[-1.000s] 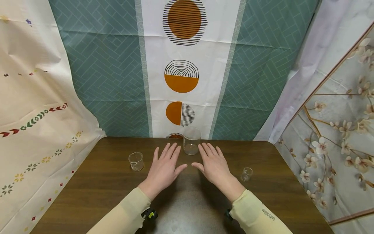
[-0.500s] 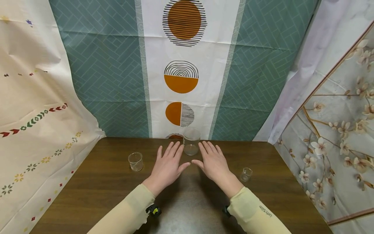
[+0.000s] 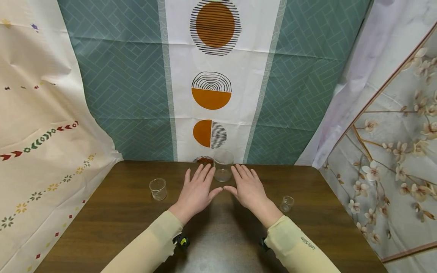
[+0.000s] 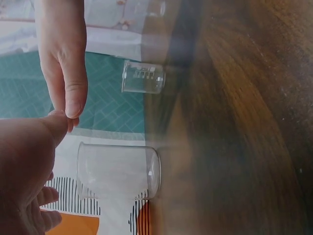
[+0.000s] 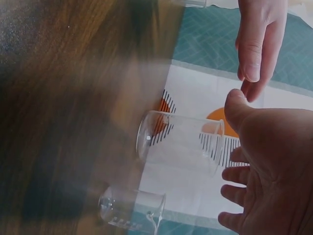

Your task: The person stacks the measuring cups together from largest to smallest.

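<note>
My left hand and right hand are held palms down above the table, fingers straight and holding nothing. Their thumb tips nearly meet; whether they touch I cannot tell. Just beyond the fingertips stands a large clear glass beaker, upright, also between the hands in the left wrist view. A medium beaker stands left of my left hand, and a small beaker right of my right hand. Another beaker with white markings shows in the left wrist view, hidden behind my right hand in the head view.
The brown wooden table ends at a teal and white patterned curtain. A cream cloth hangs at the left, a floral cloth at the right. A dark strap device sits at my left wrist.
My left hand has moved slightly right and forward, bringing its thumb closer to the right thumb. The right hand has barely shifted, and the beakers have stayed in place.
</note>
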Available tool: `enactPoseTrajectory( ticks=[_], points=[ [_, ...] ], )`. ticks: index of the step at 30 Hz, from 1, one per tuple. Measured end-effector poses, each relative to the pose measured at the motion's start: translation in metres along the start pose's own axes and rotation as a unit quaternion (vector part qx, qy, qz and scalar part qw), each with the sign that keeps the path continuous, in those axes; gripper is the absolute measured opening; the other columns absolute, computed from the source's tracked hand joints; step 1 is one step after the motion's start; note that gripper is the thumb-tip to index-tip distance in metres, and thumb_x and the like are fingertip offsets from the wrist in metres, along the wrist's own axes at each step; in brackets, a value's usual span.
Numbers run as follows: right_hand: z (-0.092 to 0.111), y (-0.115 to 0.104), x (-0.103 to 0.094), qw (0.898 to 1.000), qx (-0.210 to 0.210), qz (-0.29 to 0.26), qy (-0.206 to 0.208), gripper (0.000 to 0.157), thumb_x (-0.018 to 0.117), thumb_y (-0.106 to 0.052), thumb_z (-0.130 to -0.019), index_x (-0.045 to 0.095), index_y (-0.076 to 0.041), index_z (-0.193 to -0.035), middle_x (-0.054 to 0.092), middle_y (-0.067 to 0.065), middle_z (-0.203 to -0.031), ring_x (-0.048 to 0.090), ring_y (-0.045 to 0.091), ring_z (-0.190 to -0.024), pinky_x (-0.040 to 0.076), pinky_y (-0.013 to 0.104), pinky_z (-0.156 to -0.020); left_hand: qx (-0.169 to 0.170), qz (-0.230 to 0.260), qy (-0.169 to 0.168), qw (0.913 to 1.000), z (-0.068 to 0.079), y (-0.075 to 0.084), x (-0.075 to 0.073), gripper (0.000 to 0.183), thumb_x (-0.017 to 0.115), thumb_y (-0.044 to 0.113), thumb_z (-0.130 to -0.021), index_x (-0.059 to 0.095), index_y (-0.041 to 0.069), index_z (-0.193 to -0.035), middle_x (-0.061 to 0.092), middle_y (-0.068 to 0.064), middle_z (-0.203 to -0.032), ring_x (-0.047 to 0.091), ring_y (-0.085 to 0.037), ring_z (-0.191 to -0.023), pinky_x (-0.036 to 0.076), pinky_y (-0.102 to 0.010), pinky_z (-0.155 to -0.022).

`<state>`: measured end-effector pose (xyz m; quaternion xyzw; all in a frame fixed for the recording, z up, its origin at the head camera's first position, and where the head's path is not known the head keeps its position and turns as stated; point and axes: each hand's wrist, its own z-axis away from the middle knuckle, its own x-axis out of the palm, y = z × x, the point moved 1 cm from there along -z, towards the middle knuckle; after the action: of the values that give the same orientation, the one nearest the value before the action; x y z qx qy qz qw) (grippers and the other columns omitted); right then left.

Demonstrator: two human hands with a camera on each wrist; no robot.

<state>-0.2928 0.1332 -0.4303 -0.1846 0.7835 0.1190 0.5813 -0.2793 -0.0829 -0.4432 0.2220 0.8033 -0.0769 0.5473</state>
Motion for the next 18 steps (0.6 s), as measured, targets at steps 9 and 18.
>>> enactPoseTrajectory(
  ticks=[9,18],
  points=[
    [-0.004,0.0,-0.002,1.0,0.005,-0.004,-0.01,0.083,0.065,-0.058,-0.108,0.046,-0.002,-0.166,0.047,0.022,-0.168,0.041,0.041,-0.158,0.031,0.061,-0.127,-0.001,-0.004,-0.006,1.0,-0.006,-0.004,0.002,0.081,0.063,0.06,-0.109,0.046,0.007,-0.168,0.042,-0.017,-0.173,0.036,-0.042,-0.161,0.022,-0.076,-0.124],
    [-0.008,0.001,-0.002,1.0,0.005,-0.005,-0.012,0.082,0.065,-0.057,-0.108,0.046,-0.003,-0.166,0.048,0.021,-0.168,0.041,0.04,-0.158,0.031,0.06,-0.127,-0.01,-0.004,-0.02,0.9997,-0.013,-0.007,0.005,0.081,0.061,0.06,-0.11,0.043,0.009,-0.169,0.039,-0.016,-0.175,0.031,-0.04,-0.163,0.02,-0.076,-0.125]
  ],
)
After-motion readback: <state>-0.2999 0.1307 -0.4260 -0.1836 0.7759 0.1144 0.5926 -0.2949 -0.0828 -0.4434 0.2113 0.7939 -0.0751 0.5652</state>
